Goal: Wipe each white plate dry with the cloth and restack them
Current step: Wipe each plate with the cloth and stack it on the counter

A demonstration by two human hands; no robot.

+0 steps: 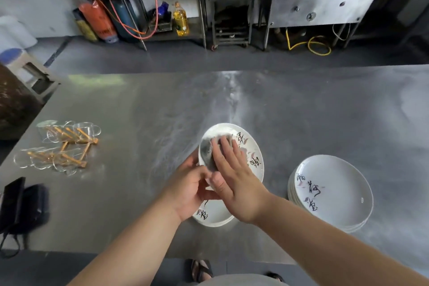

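Steel table is stretching wide under me, kitchen benches beyond. Left hand is gripping the near rim of a tilted plate at centre. Right hand is lying flat-fingered, pressing the cloth onto its face. I'm judging this as mid-wipe. A lower pile is sitting under the hands at 6 o'clock and a stack at 3 o'clock. I'm not able to tell which is dried. Room is lying open from 12 to 2 o'clock, with glasses at 9 o'clock. The near edge is running close.
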